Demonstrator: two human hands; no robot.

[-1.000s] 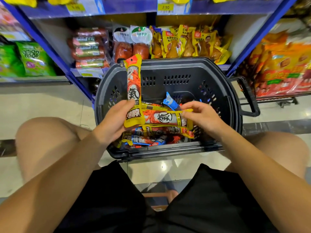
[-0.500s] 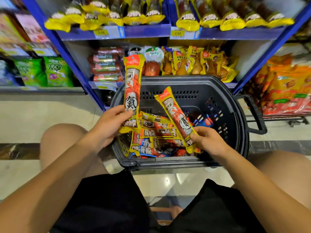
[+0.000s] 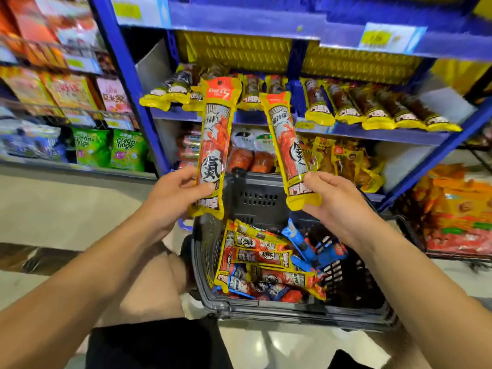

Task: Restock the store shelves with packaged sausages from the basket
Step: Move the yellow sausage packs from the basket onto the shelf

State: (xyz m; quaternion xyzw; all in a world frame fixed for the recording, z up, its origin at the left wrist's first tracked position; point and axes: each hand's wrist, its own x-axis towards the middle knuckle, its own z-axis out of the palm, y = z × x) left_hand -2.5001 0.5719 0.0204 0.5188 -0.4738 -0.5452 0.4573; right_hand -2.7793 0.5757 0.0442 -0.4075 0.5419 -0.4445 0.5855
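Note:
My left hand (image 3: pixel 173 194) grips the lower end of a long yellow and red sausage pack (image 3: pixel 214 134), held upright above the basket. My right hand (image 3: pixel 335 202) holds a second, matching sausage pack (image 3: pixel 286 145) by its bottom end, tilted slightly left. Both packs stand in front of the blue shelf (image 3: pixel 372 133), where a row of the same yellow-ended sausage packs (image 3: pixel 372 107) lies. Below my hands sits the dark plastic basket (image 3: pixel 354 294) with several more yellow and blue sausage packs (image 3: pixel 266 265) piled inside.
A lower shelf holds red sausages (image 3: pixel 247 158) and yellow snack bags (image 3: pixel 343 161). Green snack bags (image 3: pixel 111 147) fill the unit to the left, orange bags (image 3: pixel 458 209) a rack to the right. A blue upright post (image 3: pixel 127 83) divides the shelves. My knees flank the basket on the tiled floor.
Both hands rose from the basket toward the shelf, each carrying a sausage pack. The right pack turned from slanted to nearly upright. My view tilted up, showing more of the sausage shelf.

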